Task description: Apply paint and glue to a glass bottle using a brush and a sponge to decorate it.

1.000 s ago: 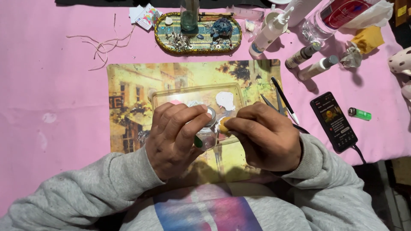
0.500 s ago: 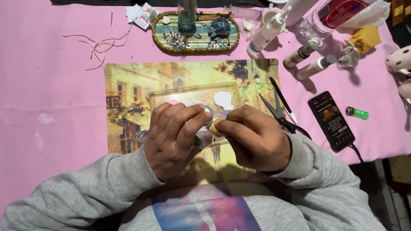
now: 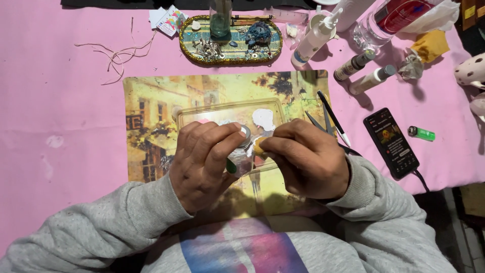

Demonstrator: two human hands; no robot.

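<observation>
My left hand [image 3: 204, 162] wraps around a small clear glass jar [image 3: 241, 156] with a silvery rim, held tilted over a yellowish picture mat [image 3: 151, 116]. My right hand [image 3: 305, 159] pinches a small yellowish piece [image 3: 258, 146] against the jar's side. Both hands hover over a clear plastic tray [image 3: 227, 107] that has a white paint blob [image 3: 263, 119] in it. Most of the jar is hidden by my fingers.
Scissors and a thin brush [image 3: 331, 119] lie right of the tray. A black phone [image 3: 391, 142] with a cable and a green lighter [image 3: 422, 133] sit further right. An oval glittery dish [image 3: 230, 38], glue bottles [image 3: 316, 38], small tubes [image 3: 371, 80] and string [image 3: 118, 53] lie at the back on the pink cloth.
My hands stay together on the jar with only slight shifts; the view has drifted a little.
</observation>
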